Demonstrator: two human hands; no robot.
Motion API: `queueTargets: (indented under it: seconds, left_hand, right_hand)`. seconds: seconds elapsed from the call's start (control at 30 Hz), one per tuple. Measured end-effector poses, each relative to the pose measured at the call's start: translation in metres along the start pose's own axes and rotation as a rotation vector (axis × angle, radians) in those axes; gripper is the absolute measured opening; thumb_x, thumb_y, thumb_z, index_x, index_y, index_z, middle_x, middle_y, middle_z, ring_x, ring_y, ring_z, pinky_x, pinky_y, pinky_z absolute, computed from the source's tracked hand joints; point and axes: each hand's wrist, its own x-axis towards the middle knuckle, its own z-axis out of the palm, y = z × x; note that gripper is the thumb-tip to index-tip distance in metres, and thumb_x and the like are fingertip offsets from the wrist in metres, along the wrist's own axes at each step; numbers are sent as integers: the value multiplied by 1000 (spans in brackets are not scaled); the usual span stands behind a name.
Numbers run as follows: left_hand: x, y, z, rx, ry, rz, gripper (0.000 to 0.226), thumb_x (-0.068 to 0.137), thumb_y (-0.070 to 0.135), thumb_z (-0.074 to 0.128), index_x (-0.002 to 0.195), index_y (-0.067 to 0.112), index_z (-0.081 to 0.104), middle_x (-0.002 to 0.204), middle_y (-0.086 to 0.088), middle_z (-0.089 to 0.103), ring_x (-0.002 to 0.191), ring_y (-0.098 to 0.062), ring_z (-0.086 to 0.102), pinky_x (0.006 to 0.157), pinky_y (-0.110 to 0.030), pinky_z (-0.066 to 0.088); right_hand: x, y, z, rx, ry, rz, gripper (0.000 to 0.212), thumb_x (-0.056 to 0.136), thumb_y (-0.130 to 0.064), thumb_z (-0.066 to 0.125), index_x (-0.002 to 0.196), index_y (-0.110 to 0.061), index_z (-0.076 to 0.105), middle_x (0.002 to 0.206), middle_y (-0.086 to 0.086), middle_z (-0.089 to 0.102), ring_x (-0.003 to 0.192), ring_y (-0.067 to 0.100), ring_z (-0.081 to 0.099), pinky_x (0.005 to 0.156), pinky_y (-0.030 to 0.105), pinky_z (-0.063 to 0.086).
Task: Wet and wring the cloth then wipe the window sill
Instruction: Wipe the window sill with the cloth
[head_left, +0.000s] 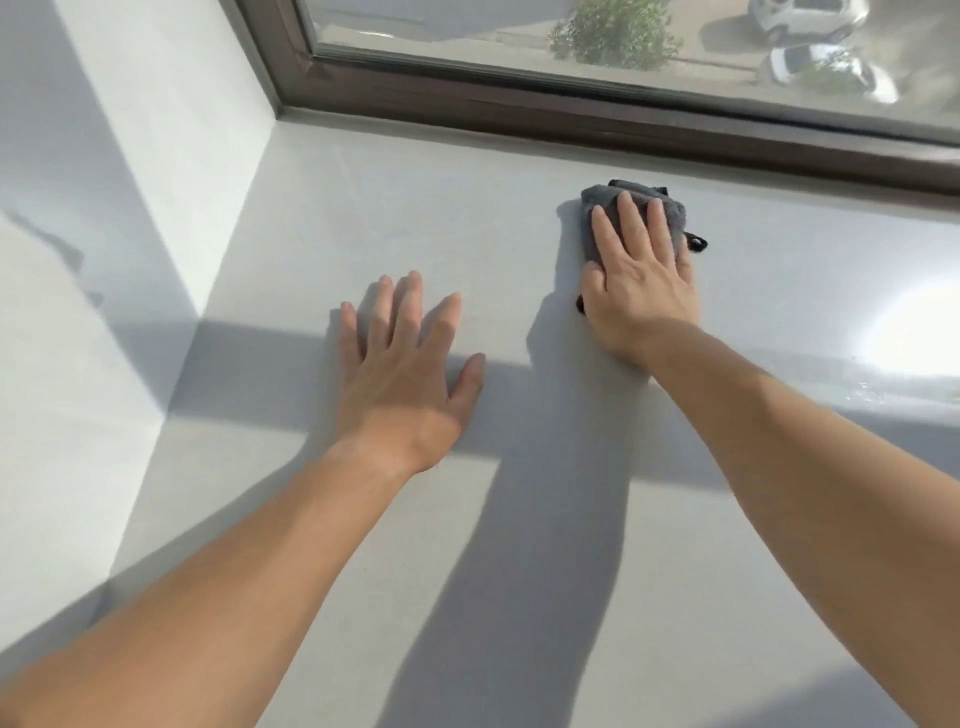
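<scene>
A wide pale grey window sill (415, 218) fills the view. A bunched dark grey cloth (597, 205) lies on it, towards the window frame. My right hand (641, 280) presses flat on top of the cloth, fingers spread over it, and only the cloth's far edge and a small loop at its right side show. My left hand (402, 364) rests palm down on the bare sill to the left of the cloth, fingers apart, holding nothing.
A dark brown window frame (519, 111) runs along the far edge of the sill, with glass above it. A white side wall (104, 208) closes the sill on the left. A wet shiny patch (883, 374) glints at the right.
</scene>
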Motion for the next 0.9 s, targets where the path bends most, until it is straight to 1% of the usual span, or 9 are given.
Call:
queueTargets:
  seconds: [0.1, 0.17, 0.27, 0.37, 0.43, 0.53, 0.67, 0.8, 0.9]
  left_hand:
    - [-8, 7, 0, 12, -20, -8, 68, 94, 64, 11, 154, 34, 5, 166, -6, -9, 150, -28, -21, 118, -57, -12]
    - [-10, 11, 1, 16, -28, -8, 69, 92, 66, 10, 154, 36, 4, 166, -6, -10, 150, -29, -21, 118, -58, -11]
    - [-14, 14, 3, 33, -27, -12, 71, 91, 69, 9, 154, 37, 6, 166, -6, -8, 150, -29, -19, 118, -59, -10]
    - [-23, 22, 3, 20, -25, 2, 71, 91, 68, 10, 155, 37, 8, 167, -7, -7, 151, -29, -18, 118, -58, -9]
    - [-27, 26, 1, 8, -29, 10, 69, 92, 66, 10, 155, 36, 5, 166, -6, -9, 150, -28, -20, 118, -58, -9]
    - [-33, 32, -1, 21, -39, 7, 71, 92, 66, 6, 155, 35, 1, 166, -6, -12, 149, -28, -23, 118, -59, -8]
    - [-41, 39, -3, 29, -47, -8, 73, 91, 68, 6, 156, 35, -1, 166, -6, -12, 149, -28, -24, 118, -59, -7]
    - [-45, 43, -8, 25, -34, -14, 71, 91, 66, 8, 155, 37, 0, 166, -4, -12, 149, -26, -24, 119, -58, -8]
    - [-45, 41, -8, 38, -33, -12, 70, 91, 65, 7, 155, 37, 0, 166, -4, -12, 150, -25, -23, 119, -56, -8]
  right_hand:
    - [6, 0, -1, 4, 21, 137, 64, 99, -39, 24, 161, -28, 10, 170, -2, -1, 155, 25, -10, 124, 53, -3]
    - [14, -30, 2, 2, 31, 49, 64, 99, -40, 24, 160, -27, 12, 170, -1, 0, 155, 28, -9, 123, 56, -1]
    - [27, -74, 5, -18, -11, -206, 61, 102, -41, 23, 160, -28, 12, 170, -2, 0, 156, 26, -9, 124, 55, 0]
    - [28, -59, -1, -33, -33, -273, 61, 102, -37, 23, 161, -27, 10, 170, -3, -1, 156, 23, -9, 125, 50, -1]
    - [22, -19, -9, -31, 8, -188, 61, 102, -35, 24, 161, -25, 10, 170, -3, 0, 156, 21, -8, 126, 47, -1]
    - [4, 51, -24, -12, 31, 56, 62, 102, -42, 23, 161, -25, 12, 170, -3, 0, 156, 20, -7, 126, 46, -1]
    - [-7, 46, -22, 33, 52, 179, 73, 98, -62, 20, 161, -25, 13, 170, -3, -1, 156, 21, -10, 125, 49, -2]
    - [-24, 18, -18, -13, 33, -80, 68, 101, -50, 26, 161, -23, 12, 170, -1, 2, 156, 22, -7, 125, 49, 0]
    - [-28, 53, -22, -25, 42, -114, 63, 102, -39, 27, 161, -24, 12, 170, -2, 2, 156, 20, -6, 126, 45, 0]
